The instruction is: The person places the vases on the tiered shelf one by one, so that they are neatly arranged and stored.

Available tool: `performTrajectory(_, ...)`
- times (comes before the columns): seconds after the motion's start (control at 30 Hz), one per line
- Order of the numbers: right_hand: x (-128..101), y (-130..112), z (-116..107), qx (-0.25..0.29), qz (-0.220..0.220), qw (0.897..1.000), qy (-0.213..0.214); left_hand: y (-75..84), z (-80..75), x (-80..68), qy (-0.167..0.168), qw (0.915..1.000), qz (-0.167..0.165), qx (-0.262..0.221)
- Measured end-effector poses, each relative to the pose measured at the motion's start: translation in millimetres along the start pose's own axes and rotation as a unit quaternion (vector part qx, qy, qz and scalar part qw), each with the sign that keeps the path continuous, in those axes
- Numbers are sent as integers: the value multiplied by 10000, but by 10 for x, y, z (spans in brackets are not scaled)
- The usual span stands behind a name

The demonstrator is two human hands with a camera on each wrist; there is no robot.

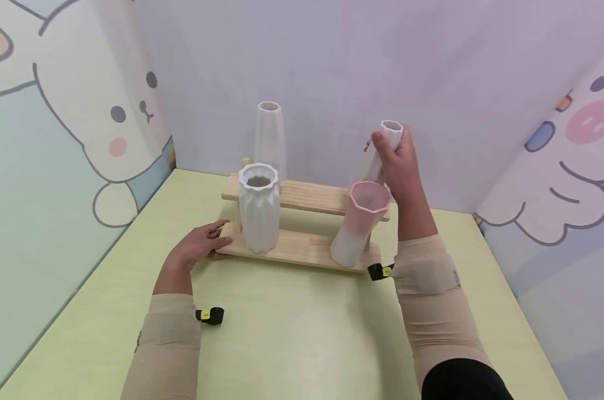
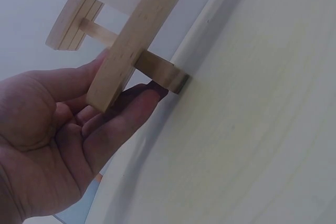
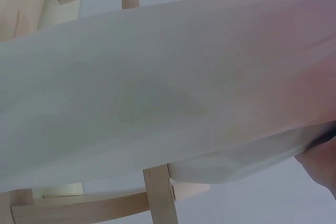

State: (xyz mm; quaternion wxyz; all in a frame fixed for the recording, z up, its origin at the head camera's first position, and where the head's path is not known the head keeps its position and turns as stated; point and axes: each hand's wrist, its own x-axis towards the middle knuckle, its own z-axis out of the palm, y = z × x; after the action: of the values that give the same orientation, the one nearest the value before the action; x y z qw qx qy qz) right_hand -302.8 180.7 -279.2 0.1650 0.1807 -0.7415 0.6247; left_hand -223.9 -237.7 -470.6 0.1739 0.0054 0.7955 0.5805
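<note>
A two-step wooden shelf (image 1: 307,197) stands on a light green table (image 1: 291,333). My right hand (image 1: 399,164) grips a slim white vase (image 1: 393,129) near its rim, over the right end of the upper step. A tall white vase (image 1: 270,139) stands at the upper step's left end. The lower step carries a ribbed white vase (image 1: 258,214) on the left and a pink-and-white vase (image 1: 357,228) on the right. My left hand (image 1: 201,244) rests against the lower step's left end, and its straight fingers (image 2: 123,116) touch the plank (image 2: 121,66). The pink-and-white vase (image 3: 168,87) fills the right wrist view.
Walls with cartoon animal prints (image 1: 76,111) enclose the table on the left, back and right. Black tags (image 1: 210,315) hang at both wrists. The shelf's wooden legs (image 3: 160,198) show behind the vase in the right wrist view.
</note>
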Motion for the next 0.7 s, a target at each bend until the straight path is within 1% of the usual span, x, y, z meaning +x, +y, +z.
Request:
performTrajectory(0.1, 2, 24, 2, 157, -50, 9999, -17, 85, 12, -51, -68, 9999, -59, -102)
performTrajectory(0.23, 27, 72, -14, 166, -129, 9998, 13, 180, 34, -83, -112, 9997, -90, -220)
performTrajectory(0.47, 2, 15, -15, 75, -57, 10000, 26, 37, 10, -1, -69, 10000, -46, 34)
performTrajectory(0.57, -30, -57, 4, 27, 15, 10000, -3, 11, 2, 6, -65, 9999, -1, 145)
performTrajectory(0.7, -57, -146, 25, -133, 60, 9999, -49, 8, -2, 13, -25, 9998, -35, 187)
